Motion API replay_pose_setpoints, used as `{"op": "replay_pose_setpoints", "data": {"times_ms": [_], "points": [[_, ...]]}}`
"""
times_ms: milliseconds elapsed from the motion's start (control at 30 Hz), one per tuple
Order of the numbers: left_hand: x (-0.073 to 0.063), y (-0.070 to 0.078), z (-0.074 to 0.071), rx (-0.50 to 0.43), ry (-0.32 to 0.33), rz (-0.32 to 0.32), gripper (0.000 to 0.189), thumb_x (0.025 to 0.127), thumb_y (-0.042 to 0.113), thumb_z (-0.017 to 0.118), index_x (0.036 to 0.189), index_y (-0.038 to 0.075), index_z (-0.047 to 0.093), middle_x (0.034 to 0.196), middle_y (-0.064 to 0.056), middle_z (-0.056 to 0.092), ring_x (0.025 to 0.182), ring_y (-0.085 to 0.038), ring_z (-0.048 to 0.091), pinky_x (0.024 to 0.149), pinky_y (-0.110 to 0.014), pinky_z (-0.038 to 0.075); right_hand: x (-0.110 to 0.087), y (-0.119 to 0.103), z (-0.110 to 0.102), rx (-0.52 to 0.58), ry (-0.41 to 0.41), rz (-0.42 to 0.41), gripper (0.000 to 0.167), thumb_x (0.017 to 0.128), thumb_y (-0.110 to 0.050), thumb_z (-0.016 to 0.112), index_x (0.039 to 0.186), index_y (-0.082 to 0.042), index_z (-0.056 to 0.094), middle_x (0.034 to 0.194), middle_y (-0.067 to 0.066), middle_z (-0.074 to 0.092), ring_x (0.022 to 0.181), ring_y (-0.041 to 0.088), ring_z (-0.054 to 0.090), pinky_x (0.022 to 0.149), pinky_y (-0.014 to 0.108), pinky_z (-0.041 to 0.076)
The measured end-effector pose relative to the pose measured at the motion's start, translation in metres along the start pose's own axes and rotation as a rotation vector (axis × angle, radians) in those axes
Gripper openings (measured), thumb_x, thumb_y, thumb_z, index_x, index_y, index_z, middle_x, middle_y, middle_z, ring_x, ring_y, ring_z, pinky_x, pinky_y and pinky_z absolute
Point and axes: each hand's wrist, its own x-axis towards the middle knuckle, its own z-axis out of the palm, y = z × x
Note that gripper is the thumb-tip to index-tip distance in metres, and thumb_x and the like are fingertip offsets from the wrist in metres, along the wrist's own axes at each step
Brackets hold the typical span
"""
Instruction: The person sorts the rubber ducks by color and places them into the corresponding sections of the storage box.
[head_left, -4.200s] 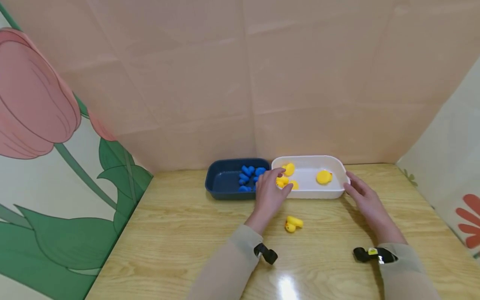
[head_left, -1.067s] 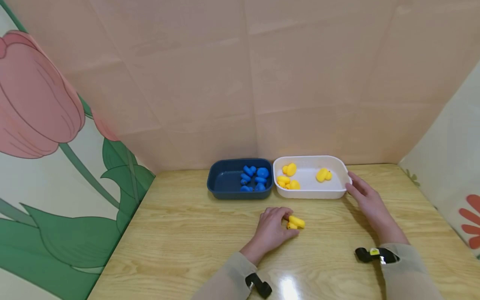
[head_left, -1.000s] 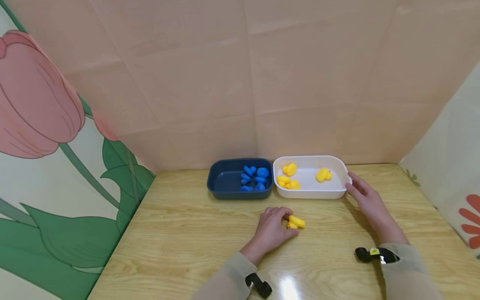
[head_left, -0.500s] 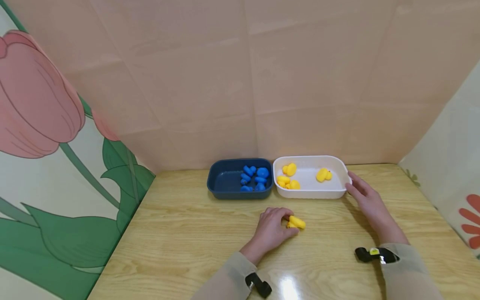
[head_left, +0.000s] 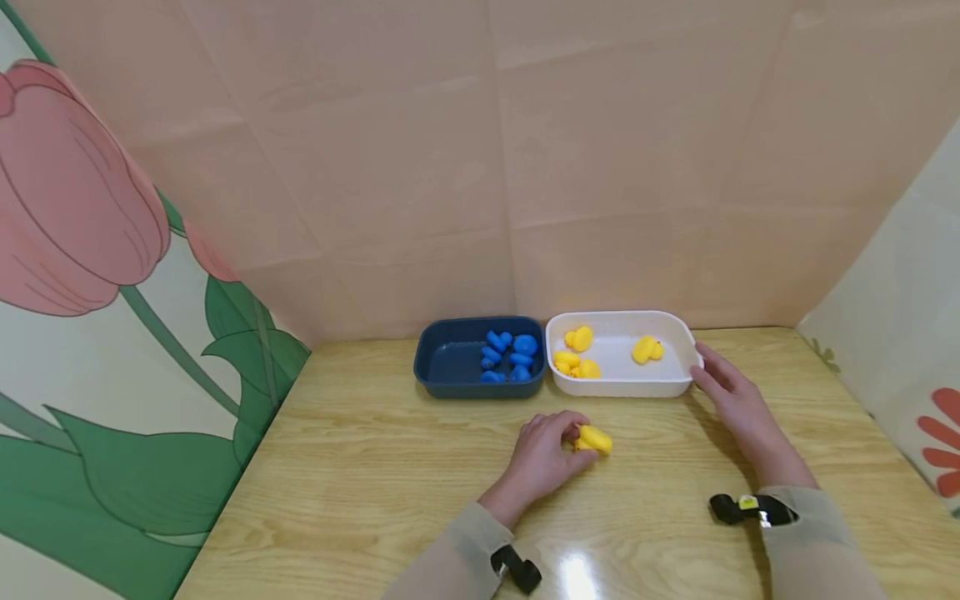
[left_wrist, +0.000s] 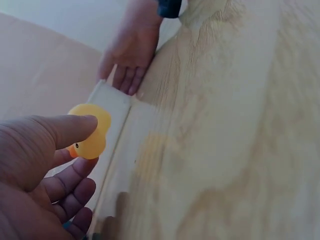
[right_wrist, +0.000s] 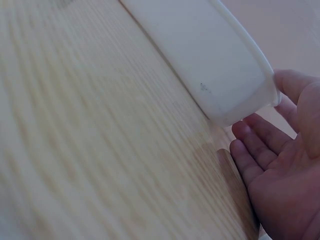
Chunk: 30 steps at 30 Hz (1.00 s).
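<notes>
My left hand (head_left: 542, 458) pinches a small yellow rubber duck (head_left: 596, 439) between thumb and fingers, low over the table in front of the bins. The left wrist view shows the thumb pressed on the duck (left_wrist: 95, 120), its orange beak and one eye visible; the other fingers are loosely bent. My right hand (head_left: 738, 404) is at the right end of a white bin (head_left: 622, 388). In the right wrist view its thumb touches the bin's rim (right_wrist: 260, 60), the remaining fingers extended beside the end wall. Several yellow ducks (head_left: 581, 338) lie in the white bin.
A dark blue bin (head_left: 450, 390) with several blue ducks (head_left: 525, 345) stands beside the white bin, on its left. Both are at the back of the wooden table (head_left: 337, 467), against a pinkish-brown sheet (head_left: 375, 167). Flower-patterned panels flank the table.
My left hand was over the white bin's left end, then came down to the duck on the table. Now it holds that duck, raised slightly. The right hand has stayed at the bin.
</notes>
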Motion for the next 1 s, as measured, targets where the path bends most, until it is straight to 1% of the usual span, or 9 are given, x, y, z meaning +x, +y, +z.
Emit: {"op": "replay_pose_setpoints", "data": {"times_ms": [267,400,433,533,633,667,767,900,1000], "points": [[0.0,0.011,-0.01,-0.064,0.034,0.001,0.039,0.095,0.035,0.091,0.129,0.025,0.076,0.101,0.019,0.066,0.1,-0.009,0.06,0.094,-0.028,0.046,0.0,0.0,0.0,0.002,0.001,0.004,0.083,0.111,-0.069,0.047,0.178,-0.04,0.009,0.184,0.018,0.004,0.165,0.054,0.006,0.12,0.083,0.017],[0.001,0.015,-0.017,-0.093,0.06,-0.014,0.04,0.096,0.032,0.091,0.133,0.026,0.076,0.104,0.019,0.067,0.104,-0.011,0.062,0.097,-0.03,0.048,0.001,0.001,0.0,-0.007,0.002,-0.004,0.084,0.111,-0.069,0.047,0.178,-0.038,0.009,0.183,0.019,0.005,0.164,0.055,0.007,0.12,0.084,0.017],[0.002,0.016,-0.02,-0.101,0.064,-0.018,0.041,0.097,0.031,0.09,0.135,0.025,0.076,0.105,0.019,0.067,0.105,-0.012,0.062,0.101,-0.032,0.048,0.001,0.001,0.0,-0.009,0.002,-0.005,0.084,0.111,-0.069,0.047,0.178,-0.037,0.008,0.183,0.019,0.006,0.164,0.055,0.007,0.12,0.084,0.017],[0.004,0.02,-0.028,-0.116,0.081,-0.022,0.042,0.098,0.031,0.088,0.138,0.024,0.075,0.108,0.019,0.066,0.108,-0.013,0.061,0.101,-0.033,0.049,0.002,0.001,-0.001,-0.014,0.005,-0.004,0.084,0.111,-0.069,0.046,0.178,-0.037,0.008,0.183,0.019,0.007,0.164,0.055,0.008,0.12,0.083,0.017],[0.008,0.024,-0.036,-0.1,0.117,0.016,0.043,0.099,0.031,0.088,0.139,0.021,0.074,0.11,0.015,0.069,0.108,-0.015,0.06,0.099,-0.033,0.049,0.002,0.001,-0.001,-0.011,0.008,-0.009,0.083,0.111,-0.068,0.047,0.179,-0.037,0.009,0.183,0.02,0.008,0.164,0.055,0.008,0.121,0.083,0.017],[0.009,0.025,-0.039,-0.087,0.131,0.026,0.043,0.099,0.031,0.088,0.139,0.021,0.074,0.11,0.014,0.069,0.108,-0.014,0.06,0.095,-0.032,0.049,0.002,0.001,-0.002,-0.01,0.008,-0.012,0.083,0.112,-0.068,0.047,0.179,-0.036,0.009,0.183,0.02,0.008,0.164,0.056,0.008,0.121,0.083,0.017],[0.014,0.028,-0.045,-0.05,0.176,0.068,0.044,0.099,0.03,0.088,0.139,0.02,0.073,0.112,0.01,0.071,0.109,-0.015,0.06,0.096,-0.032,0.048,0.001,0.0,-0.002,-0.006,0.006,-0.014,0.083,0.112,-0.067,0.047,0.179,-0.036,0.009,0.183,0.02,0.008,0.164,0.056,0.008,0.121,0.083,0.016],[0.021,0.031,-0.05,-0.024,0.217,0.081,0.045,0.099,0.031,0.088,0.139,0.019,0.073,0.113,0.008,0.072,0.11,-0.018,0.061,0.097,-0.032,0.047,0.001,-0.001,-0.001,-0.004,0.007,-0.02,0.082,0.112,-0.066,0.048,0.179,-0.035,0.01,0.182,0.021,0.009,0.164,0.055,0.009,0.122,0.082,0.015],[0.027,0.033,-0.052,-0.018,0.235,0.075,0.046,0.099,0.032,0.088,0.14,0.02,0.073,0.113,0.008,0.073,0.11,-0.021,0.062,0.095,-0.031,0.048,0.0,-0.001,-0.001,0.001,0.008,-0.024,0.082,0.113,-0.065,0.048,0.179,-0.034,0.011,0.182,0.022,0.01,0.164,0.055,0.01,0.123,0.081,0.015]]}}
